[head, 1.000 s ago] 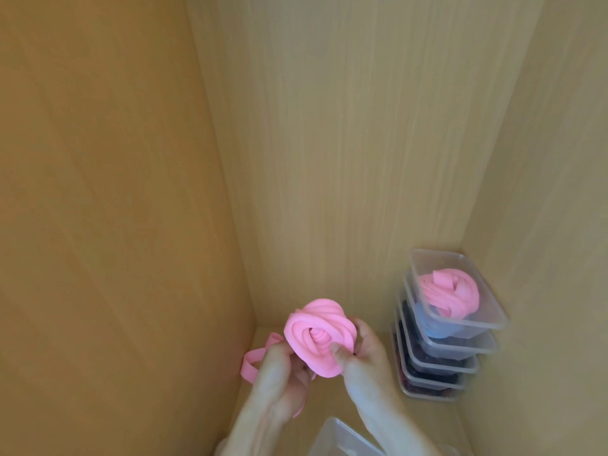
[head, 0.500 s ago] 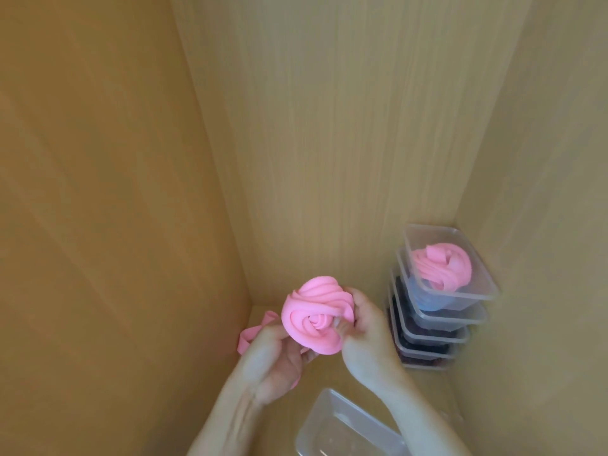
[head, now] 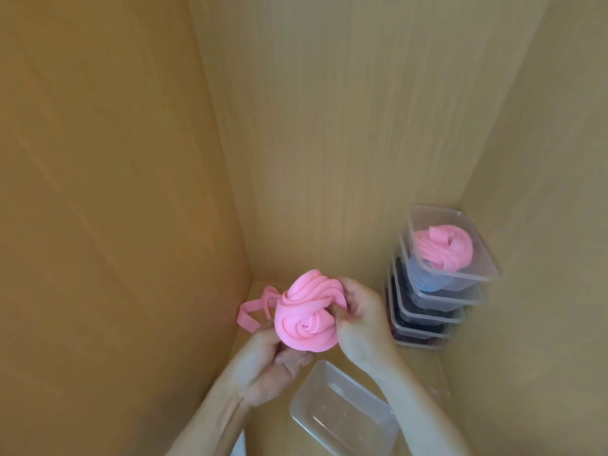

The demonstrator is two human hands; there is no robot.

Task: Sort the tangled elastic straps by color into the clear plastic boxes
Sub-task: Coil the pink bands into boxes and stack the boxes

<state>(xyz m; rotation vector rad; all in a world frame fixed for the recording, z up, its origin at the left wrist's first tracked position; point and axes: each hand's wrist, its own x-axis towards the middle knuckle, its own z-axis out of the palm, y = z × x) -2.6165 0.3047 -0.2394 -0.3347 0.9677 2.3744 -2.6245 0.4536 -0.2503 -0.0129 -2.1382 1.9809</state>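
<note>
Both hands hold a wound-up ball of pink elastic strap (head: pixel 304 315) above the wooden floor of a cabinet. My left hand (head: pixel 266 366) cups it from below and its fingers curl round it. My right hand (head: pixel 360 319) pinches its right side. A loose pink strap end (head: pixel 253 309) hangs off to the left. An empty clear plastic box (head: pixel 342 416) lies just below the hands. At the right stands a stack of clear boxes (head: pixel 427 311); the top box (head: pixel 487 271) holds another pink strap ball (head: pixel 444 250), the lower ones blue and dark straps.
Wooden cabinet walls close in on the left (head: pixel 115 209), back (head: pixel 345 126) and right (head: pixel 543 225). The box stack fills the back right corner.
The view has tilted down, so more of the empty box and my forearms show. The pink ball has been turned a little in my hands, with more strap wound on.
</note>
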